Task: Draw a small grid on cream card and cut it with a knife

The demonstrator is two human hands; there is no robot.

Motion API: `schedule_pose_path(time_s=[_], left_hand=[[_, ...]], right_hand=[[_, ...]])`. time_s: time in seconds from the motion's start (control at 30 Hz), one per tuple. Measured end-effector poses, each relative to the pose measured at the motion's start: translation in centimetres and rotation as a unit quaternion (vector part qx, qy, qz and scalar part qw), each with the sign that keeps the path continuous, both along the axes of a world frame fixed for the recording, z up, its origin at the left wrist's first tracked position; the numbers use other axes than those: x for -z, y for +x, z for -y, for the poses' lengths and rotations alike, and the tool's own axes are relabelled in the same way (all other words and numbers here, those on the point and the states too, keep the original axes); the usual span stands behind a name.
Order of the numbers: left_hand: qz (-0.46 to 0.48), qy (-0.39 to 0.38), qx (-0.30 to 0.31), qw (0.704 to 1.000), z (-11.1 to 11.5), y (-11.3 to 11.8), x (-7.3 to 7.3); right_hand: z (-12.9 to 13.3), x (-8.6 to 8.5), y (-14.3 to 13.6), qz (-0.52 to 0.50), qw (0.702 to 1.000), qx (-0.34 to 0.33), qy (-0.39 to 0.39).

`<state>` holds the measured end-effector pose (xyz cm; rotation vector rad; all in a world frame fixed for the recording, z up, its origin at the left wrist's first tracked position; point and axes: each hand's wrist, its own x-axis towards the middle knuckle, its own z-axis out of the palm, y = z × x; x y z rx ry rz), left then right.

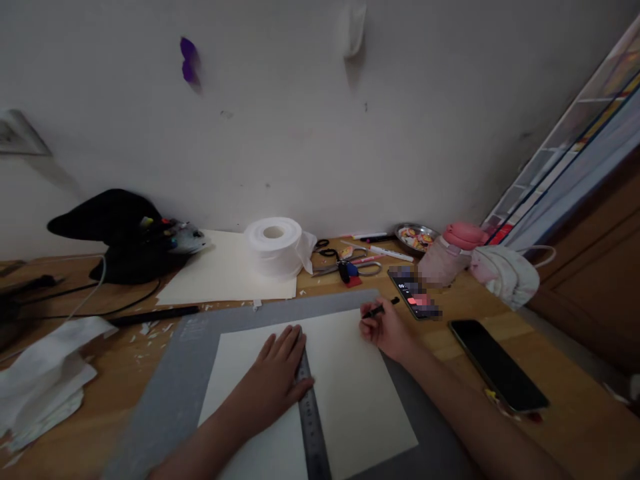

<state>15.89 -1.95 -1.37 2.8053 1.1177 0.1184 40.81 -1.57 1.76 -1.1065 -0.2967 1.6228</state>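
Steel-grey straight ruler, count 1: head view, lying on pale drawing paper atop a grey mat. Left hand spread open, palm down, pressing ruler and paper, nothing grasped. Right hand closed around 1 black pen. Phones, 2: one lit, one dark. White paper roll, 1. Surface: light-brown wooden desk, white scraps at left. Room: grey-white wall, 1 purple piece attached.

We're prob. in a home, at a wooden desk vs. a plain wall: toilet roll, pink bottle, dish of wrapped sweets, phones etc. on top, outlet at L.
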Motion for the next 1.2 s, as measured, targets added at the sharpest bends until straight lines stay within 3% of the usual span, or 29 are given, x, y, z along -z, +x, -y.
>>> schedule_pose_path(time_s=[0.13,0.37,0.57,0.77,0.87,1.03,1.1,1.2], left_hand=[[-0.043,-0.061,0.043,0.996,0.0,0.9,-1.4],[-0.093,-0.069,0.012,0.993,-0.5,4.7,-2.7],[-0.072,-0.026,-0.012,0.997,-1.4,8.9,-1.7],[-0.026,-0.003,-0.113,0.993,-2.1,11.6,-0.3],[0.014,0.002,-0.097,0.995,-2.2,11.1,0.3],[0.030,0.006,-0.064,0.997,-1.7,8.8,0.8],[0.034,0.010,-0.056,0.998,-1.3,7.7,0.9],[0.046,0.012,-0.051,0.998,-0.6,6.3,1.1]], right_hand=[[-0.3,0.3,0.6,-0.001,0.999,0.035,0.039],[-0.6,0.9,1.4,-0.014,0.997,0.051,0.051],[-0.7,1.6,1.3,0.034,0.994,0.076,0.075],[-1.0,2.3,1.1,0.121,0.985,0.063,0.110],[-1.2,2.5,1.5,0.254,0.954,0.100,0.121],[-0.4,2.4,1.6,0.518,0.835,0.075,0.170],[0.0,2.4,1.3,0.565,0.803,0.054,0.184],[0.3,2.2,1.2,0.584,0.789,0.017,0.191]])
